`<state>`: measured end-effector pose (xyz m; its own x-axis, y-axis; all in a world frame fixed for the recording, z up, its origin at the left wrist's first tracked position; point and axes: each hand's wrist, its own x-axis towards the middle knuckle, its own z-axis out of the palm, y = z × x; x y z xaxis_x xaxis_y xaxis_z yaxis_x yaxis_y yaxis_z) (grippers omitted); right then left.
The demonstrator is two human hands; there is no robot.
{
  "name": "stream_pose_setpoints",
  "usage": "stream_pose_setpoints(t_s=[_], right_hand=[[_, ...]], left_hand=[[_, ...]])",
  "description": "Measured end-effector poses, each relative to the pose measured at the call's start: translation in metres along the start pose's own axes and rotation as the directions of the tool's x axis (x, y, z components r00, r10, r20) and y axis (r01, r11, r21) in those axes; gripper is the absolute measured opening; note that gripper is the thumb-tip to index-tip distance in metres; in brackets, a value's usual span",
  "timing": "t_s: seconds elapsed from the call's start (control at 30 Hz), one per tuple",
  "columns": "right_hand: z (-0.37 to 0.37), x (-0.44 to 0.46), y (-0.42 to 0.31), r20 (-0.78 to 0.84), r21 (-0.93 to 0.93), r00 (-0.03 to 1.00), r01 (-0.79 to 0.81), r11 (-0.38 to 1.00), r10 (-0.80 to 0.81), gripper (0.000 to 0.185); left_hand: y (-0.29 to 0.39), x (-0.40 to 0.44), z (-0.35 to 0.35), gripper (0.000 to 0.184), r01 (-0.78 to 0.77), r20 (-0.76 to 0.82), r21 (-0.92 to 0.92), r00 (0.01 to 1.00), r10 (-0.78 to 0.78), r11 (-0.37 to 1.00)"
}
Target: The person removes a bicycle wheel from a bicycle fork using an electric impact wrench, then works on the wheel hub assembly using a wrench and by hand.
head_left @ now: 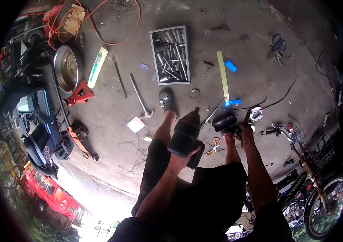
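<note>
A dark cordless drill (184, 133) points away from me, its chuck end up in the view. My left hand (191, 156) is closed round its grip, partly hidden by the drill body. My right hand (244, 135) is curled closed in front of my right foot. From it a short dark bar-like piece sticks up, too dark to name. Just left of that hand is a black rounded object (224, 123); whether the hand holds it or it belongs to my shoe, I cannot tell. Orange-handled scissors (214, 147) lie on the floor between my hands.
A metal box (152, 60) of sockets and tools stands ahead. Around it lie a long-handled wrench (138, 93), a hammer (207, 69), a yellow strip (222, 74) and blue-handled cutters (277, 47). A metal basin (74, 68) and floor jack (80, 139) stand left, a bicycle (327, 194) right.
</note>
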<state>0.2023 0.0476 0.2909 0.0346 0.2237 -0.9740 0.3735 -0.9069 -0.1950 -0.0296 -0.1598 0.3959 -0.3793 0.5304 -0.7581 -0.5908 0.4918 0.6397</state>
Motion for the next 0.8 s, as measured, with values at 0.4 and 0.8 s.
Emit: stream_pose_setpoints(t_s=[0.4,0.8], right_hand=[[0.303,0.141,-0.029,0.210,-0.279,0.963,0.225,0.934,-0.169,0.022],[0.399,0.219,-0.082,0.284,-0.751,0.551,0.636,0.175,-0.785,0.048]], left_hand=[[0.000,0.101,-0.166,0.034,-0.169,-0.289,-0.615,0.957,-0.021,0.770],[0.025,0.125,-0.162,0.052,-0.101,-0.262,-0.623,0.961,-0.086,0.776]])
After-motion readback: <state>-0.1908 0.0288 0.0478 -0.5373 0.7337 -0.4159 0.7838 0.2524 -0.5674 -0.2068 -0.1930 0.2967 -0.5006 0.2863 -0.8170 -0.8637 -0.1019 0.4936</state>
